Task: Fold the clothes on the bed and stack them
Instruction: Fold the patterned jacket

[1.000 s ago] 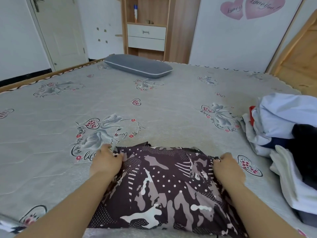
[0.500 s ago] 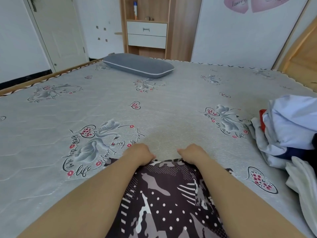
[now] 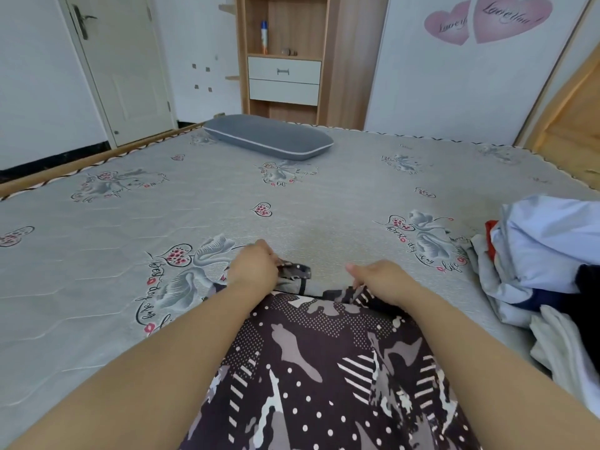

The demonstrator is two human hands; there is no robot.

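At the garment's far edge, both hands have drawn inward from its corners.
Left hand (image 3: 256, 271) pinches a fabric tab; right hand (image 3: 381, 280) seemingly grips the patterned garment (image 3: 324, 368) on the bed (image 3: 97, 287); unfolded pile (image 3: 545, 264) waits.

On a grey quilted bed (image 3: 292, 206), the left hand (image 3: 255, 269) pinches a far corner of a dark patterned garment (image 3: 324, 368) while the right hand (image 3: 381, 279) grips its far edge. A heap of unfolded clothes (image 3: 545, 264) lies at right; a grey pillow (image 3: 268, 136) rests beyond.
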